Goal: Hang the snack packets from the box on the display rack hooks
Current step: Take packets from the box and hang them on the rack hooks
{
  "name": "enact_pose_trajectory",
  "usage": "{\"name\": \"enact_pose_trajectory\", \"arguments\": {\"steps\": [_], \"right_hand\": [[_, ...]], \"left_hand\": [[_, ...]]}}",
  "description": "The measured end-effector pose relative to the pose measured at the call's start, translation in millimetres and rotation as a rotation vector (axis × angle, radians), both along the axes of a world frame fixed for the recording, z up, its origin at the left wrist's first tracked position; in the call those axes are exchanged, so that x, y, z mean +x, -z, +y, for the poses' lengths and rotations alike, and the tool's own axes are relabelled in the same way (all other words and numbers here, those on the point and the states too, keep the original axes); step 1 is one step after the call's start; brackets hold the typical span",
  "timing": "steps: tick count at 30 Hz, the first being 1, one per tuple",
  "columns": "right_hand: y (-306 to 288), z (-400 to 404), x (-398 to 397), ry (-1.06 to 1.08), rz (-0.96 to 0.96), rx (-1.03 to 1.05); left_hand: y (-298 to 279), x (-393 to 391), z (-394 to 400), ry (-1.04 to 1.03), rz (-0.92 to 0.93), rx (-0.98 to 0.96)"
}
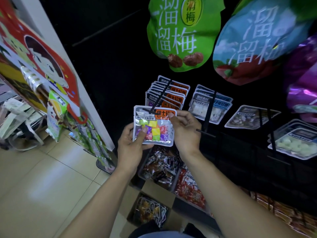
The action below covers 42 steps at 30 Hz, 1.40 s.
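Note:
A silver snack packet with an orange label and coloured sweets is held up at the tip of a black rack hook. My left hand grips its lower left side, thumb on the front. My right hand pinches its upper right corner. Behind it, several matching orange-label packets hang on the same hook. Below my arms an open cardboard box on the floor holds more packets.
Blue-label packets and grey packets hang on neighbouring hooks; a bare hook sticks out by my right hand. Large green and blue bags hang above. Bins of wrapped sweets sit below. Tiled floor lies to the left.

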State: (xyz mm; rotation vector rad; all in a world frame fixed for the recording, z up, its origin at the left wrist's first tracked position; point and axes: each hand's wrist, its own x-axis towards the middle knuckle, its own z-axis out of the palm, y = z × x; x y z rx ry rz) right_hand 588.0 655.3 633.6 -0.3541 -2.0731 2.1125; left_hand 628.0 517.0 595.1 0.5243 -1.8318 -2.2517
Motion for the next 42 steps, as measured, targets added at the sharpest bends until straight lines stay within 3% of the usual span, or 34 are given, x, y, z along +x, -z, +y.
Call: {"name": "enact_pose_trajectory", "arguments": {"steps": [6,23,38,42], "right_hand": [[1.6,-1.6,-1.4,0.051,0.055,0.008],[13.8,-4.1,-28.8,0.223,0.077,0.146],[27.7,2.7,-18.5,0.179,0.002,0.143],[46.9,21.8,-6.4,0.111,-0.057,0.2]], "left_hand": [[0.6,-8.1,-1.0,0.027,-0.021,0.0],[-9.0,-62.5,11.4,0.196,-0.035,-0.265],[10.0,-54.8,4.3,0.281,-0.029,-0.317],[15.8,-35.1,8.8,0.291,-0.114,-0.376]]}}
